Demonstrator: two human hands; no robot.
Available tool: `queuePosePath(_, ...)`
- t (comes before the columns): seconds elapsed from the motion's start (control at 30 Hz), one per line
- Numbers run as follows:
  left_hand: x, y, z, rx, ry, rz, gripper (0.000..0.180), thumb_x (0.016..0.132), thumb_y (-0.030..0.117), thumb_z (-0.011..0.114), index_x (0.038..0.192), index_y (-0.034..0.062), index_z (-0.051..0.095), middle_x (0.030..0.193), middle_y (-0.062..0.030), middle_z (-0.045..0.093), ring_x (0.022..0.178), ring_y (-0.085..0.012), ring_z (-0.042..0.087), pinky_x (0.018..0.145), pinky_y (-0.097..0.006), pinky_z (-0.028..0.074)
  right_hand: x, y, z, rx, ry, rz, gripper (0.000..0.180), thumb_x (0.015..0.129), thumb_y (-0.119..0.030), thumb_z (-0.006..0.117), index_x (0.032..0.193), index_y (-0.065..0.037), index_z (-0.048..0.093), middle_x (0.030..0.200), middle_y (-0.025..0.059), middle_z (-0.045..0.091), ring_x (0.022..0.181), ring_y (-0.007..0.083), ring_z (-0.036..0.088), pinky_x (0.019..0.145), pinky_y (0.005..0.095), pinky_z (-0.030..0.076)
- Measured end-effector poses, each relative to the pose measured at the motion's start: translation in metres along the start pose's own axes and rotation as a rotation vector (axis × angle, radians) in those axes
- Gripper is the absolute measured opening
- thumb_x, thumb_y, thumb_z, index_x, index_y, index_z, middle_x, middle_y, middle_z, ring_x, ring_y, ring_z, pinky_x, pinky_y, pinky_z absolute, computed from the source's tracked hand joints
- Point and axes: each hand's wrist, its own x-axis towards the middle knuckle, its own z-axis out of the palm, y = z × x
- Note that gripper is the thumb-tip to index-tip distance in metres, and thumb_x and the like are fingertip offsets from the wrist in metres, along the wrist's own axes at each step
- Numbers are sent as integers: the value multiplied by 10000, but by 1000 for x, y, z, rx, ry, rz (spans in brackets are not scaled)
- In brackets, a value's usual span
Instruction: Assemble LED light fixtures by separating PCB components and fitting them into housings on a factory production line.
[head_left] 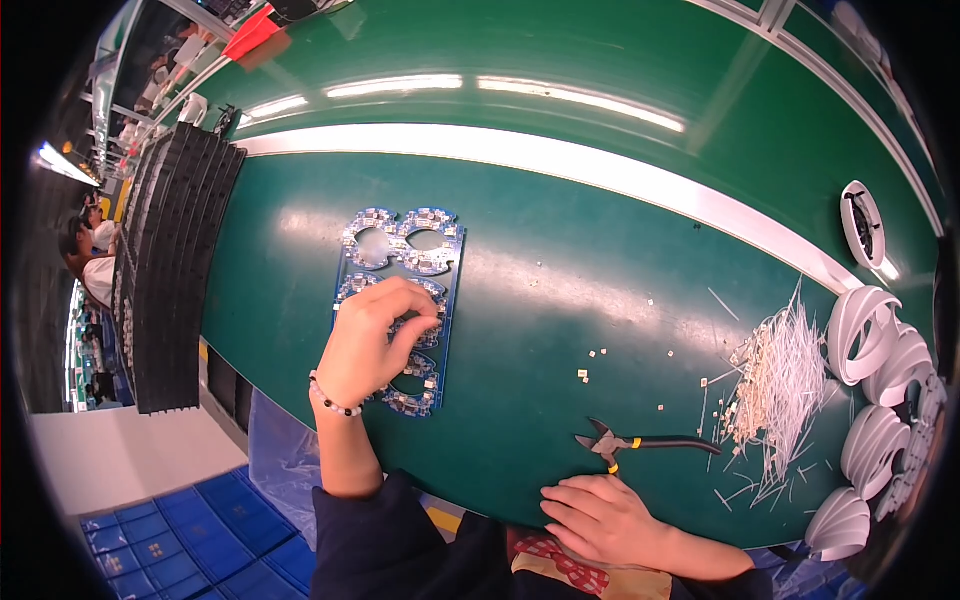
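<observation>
A blue circuit board panel [452, 300] with several rounded cut-out boards lies on the green table, left of the middle. Over its lower half is my left hand [375, 335], wearing a beaded bracelet, with thumb and forefinger brought together above the board. Whatever is between those fingertips, if anything, is too small to make out. My right hand [605, 520] rests near the table's front edge, its fingers stretched out and holding nothing. Just beyond its fingers lie diagonal cutters [606, 443] with dark handles and yellow bands, jaws apart.
To the right is a heap of thin white wires [795, 365] with small cream connectors. A few tiny cream pieces [583, 375] lie scattered mid-table. White curved shells [862, 335] line the right edge. Black trays [175, 270] are stacked at left; blue trays [205, 530] are below.
</observation>
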Motion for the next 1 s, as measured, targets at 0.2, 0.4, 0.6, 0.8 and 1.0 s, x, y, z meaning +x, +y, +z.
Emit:
queuePosePath(0.2,2,38,48,-93,5,440,123,706,35,690,816,64,646,820,-24,644,764,-207,611,693,-312,469,1,-4,-2,-14,-22,4,272,698,-146,709,940,-37,650,1029,48,623,943,215,569,759,316,469)
queuePosePath(0.4,5,32,41,-106,-24,349,176,714,22,672,887,51,659,932,-62,671,799,-215,640,687,-319,508,-2,0,1,-9,-10,-6,273,700,-153,712,942,-42,653,1033,45,624,948,215,569,755,317,471)
queuePosePath(0.6,0,-12,-4,105,163,-9,132,654,-47,702,765,2,647,843,-78,652,767,-239,635,666,-316,515,-3,2,1,-4,-8,3,268,701,-153,713,937,-39,653,1029,48,625,940,215,572,767,324,475)
queuePosePath(0.8,-2,-20,-1,91,115,-74,106,675,-23,698,763,4,646,832,-66,645,735,-226,626,636,-306,506,-2,0,-1,-5,-14,5,266,700,-149,712,935,-38,653,1025,52,625,935,213,573,757,318,476)
queuePosePath(1.0,0,-17,3,136,120,-61,94,684,-20,688,748,6,625,829,-63,633,719,-234,615,632,-316,499,-6,3,2,11,-10,-10,273,734,-160,686,969,-32,632,1054,63,596,965,206,548,755,315,446)
